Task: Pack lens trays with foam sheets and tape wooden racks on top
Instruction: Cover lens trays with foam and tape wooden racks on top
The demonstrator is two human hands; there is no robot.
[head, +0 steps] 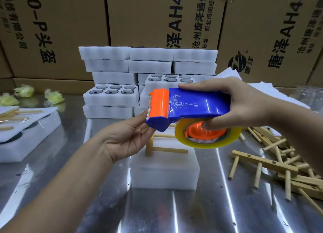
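While the right hand (244,101) grips one blue-and-orange tape dispenser (195,106) carrying one roll of clear tape (209,141), the left hand (127,138) pinches its toothed cutter end. Below, mid-table, sits one white foam-covered lens tray (164,171), one pale wooden rack (167,150) lying on top. Two open trays (108,101) behind show six lenses each.

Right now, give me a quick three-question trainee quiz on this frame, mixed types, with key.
1. True or false: the right hand grips the blue tape dispenser.
2. The wooden rack below the dispenser lies on: A a cardboard box, B a white foam tray, C the bare table.
3. On which of the person's sides does the loose pile of racks lie?
Key: 1 true; 2 B; 3 right.
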